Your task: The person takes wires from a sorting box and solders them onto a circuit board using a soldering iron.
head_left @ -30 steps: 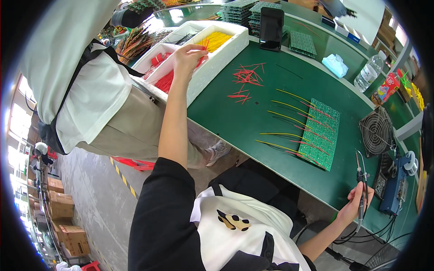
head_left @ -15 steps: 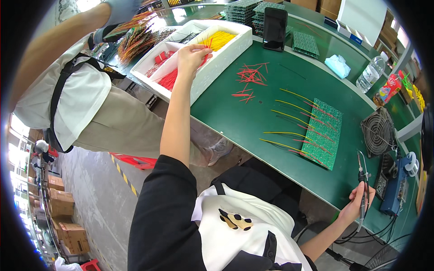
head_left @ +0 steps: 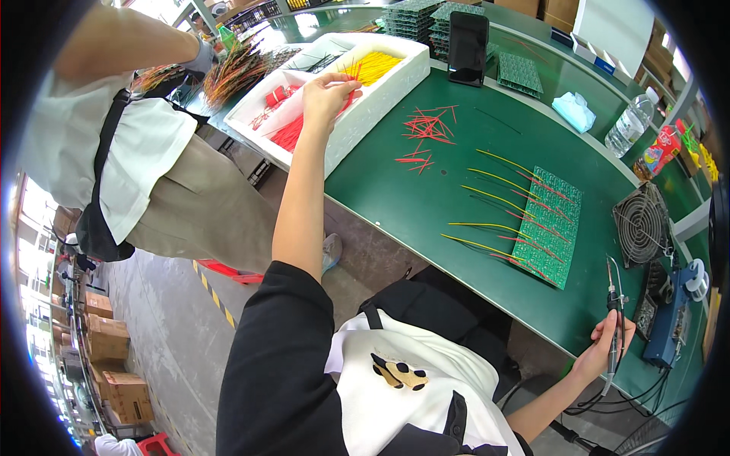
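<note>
My left hand is raised over a white foam box, its fingers pinched round a few red wires. The box's compartments hold red wires, yellow wires and dark ones. In my right hand, at the bench's near right, is a soldering iron with its tip pointing up. Between the hands lies a green circuit board panel. Red and yellow wires run from it in a row toward the left. Loose red wires are scattered on the green bench top.
A black phone leans near stacked boards. Along the right stand a water bottle, a red-labelled bottle, a fan and a blue soldering unit. Another person stands close on the left, beside wire bundles.
The other person's arm and body have shifted at the left, and their foot has moved back. My hands keep nearly the same places; the whole view has slid slightly.
</note>
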The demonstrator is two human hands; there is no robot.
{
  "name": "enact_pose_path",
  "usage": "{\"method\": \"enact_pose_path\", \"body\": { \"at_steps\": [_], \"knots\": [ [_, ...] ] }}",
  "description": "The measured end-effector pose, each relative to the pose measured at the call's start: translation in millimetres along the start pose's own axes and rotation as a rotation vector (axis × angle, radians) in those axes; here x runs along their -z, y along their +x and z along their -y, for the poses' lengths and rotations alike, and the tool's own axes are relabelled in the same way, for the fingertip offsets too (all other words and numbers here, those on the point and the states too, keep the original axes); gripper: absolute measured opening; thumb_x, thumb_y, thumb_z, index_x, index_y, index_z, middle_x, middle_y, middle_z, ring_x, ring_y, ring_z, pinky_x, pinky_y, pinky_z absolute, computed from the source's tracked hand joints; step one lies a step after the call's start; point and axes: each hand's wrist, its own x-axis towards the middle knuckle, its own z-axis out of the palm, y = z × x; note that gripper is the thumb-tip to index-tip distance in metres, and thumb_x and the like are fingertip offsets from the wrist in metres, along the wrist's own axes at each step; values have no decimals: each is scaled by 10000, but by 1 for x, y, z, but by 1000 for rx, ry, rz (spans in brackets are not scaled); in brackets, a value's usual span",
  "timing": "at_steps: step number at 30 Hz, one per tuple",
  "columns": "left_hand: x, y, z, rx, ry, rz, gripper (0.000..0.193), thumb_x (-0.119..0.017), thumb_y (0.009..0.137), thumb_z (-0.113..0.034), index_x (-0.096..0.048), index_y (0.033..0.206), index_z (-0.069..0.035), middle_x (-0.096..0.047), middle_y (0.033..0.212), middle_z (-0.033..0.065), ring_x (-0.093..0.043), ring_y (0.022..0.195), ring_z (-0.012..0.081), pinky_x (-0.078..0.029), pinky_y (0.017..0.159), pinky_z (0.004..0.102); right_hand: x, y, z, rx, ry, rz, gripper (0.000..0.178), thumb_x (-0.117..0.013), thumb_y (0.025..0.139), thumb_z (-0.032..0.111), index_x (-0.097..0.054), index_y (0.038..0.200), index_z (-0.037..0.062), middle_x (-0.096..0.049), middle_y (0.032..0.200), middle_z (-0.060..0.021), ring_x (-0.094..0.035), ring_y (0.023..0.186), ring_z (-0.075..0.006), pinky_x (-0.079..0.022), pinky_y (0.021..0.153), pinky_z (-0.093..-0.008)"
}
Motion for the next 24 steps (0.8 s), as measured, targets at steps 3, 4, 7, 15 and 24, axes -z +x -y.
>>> {"method": "enact_pose_path", "body": {
  "at_steps": [3, 4, 7, 15, 24],
  "knots": [
    [2, 0, -2, 5, -8, -2, 182, -626, 743, 26, -572, 910, 74, -637, 859, 203, -652, 749, 222, -537, 661, 252, -2, 1, 0, 4, 7, -6, 155, -602, 836, 141, -486, 783, 52, -433, 587, 7, -354, 501, -32, -273, 466, -171],
    [1, 0, -2, 6, -8, -1, 182, -626, 743, 26, -572, 910, 74, -637, 859, 203, -652, 749, 222, -537, 661, 252, -2, 1, 0, 9, 12, -15, 168, -614, 827, 147, -486, 774, 52, -436, 572, 2, -355, 488, -37, -271, 458, -174],
    [1, 2, 0, 7, -19, -5, 156, -629, 741, 22, -577, 883, 57, -640, 852, 195, -654, 747, 227, -538, 666, 262, -2, 1, 2, 10, 10, -11, 168, -615, 826, 147, -486, 776, 52, -438, 575, 1, -357, 490, -37, -271, 458, -173],
    [3, 4, 4, 16, -94, -8, 124, -632, 736, 20, -577, 847, 32, -643, 838, 184, -656, 737, 220, -539, 663, 274, -1, 0, 1, -3, 12, -1, 145, -586, 850, 134, -482, 789, 53, -429, 591, 11, -349, 512, -28, -270, 473, -170],
    [4, 11, 12, 7, -87, -81, 103, -651, 693, 49, -594, 779, 45, -629, 749, 148, -608, 580, 134, -461, 486, 193, 0, 0, -2, 5, 16, -1, 145, -593, 845, 138, -485, 794, 56, -434, 589, 14, -354, 505, -24, -270, 466, -166]
  ]
}}
